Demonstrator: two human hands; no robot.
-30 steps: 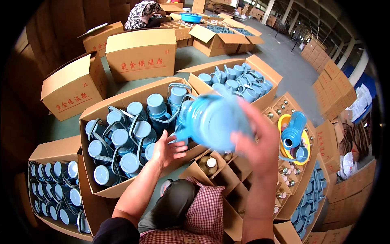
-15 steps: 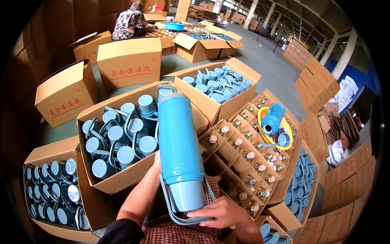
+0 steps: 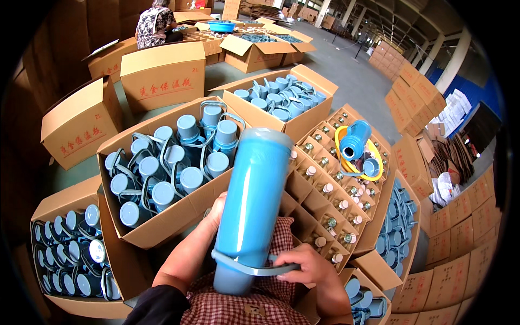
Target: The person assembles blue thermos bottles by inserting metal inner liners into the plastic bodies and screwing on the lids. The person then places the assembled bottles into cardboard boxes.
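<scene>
1. Currently, blue thermos flask (image 3: 252, 195) slants above the checked apron (image 3: 244, 309), between the flask-filled carton (image 3: 181, 219) and the partitioned carton (image 3: 307, 215) of glass liners (image 3: 327, 222).
2. Right hand (image 3: 310, 265): fingers clamped on its carry handle (image 3: 246, 267).
3. Left hand (image 3: 218, 209): at flask's left side; fingers hidden, can't tell grip.

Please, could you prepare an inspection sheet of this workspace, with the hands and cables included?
Surface: open cardboard cartons around the person's checked garment.
Things in hand: blue flask, tilted, with a swing handle.
Clutter: yellow basin containing a blue casing, among capped glass bottles; white bundle farther right.
Left hand: at the flask's left side, fingers partly hidden.
Right hand: holding the handle.
Cables: nothing seen.
Surroundings: another person in a patterned top, stacked cartons, pillars.
</scene>
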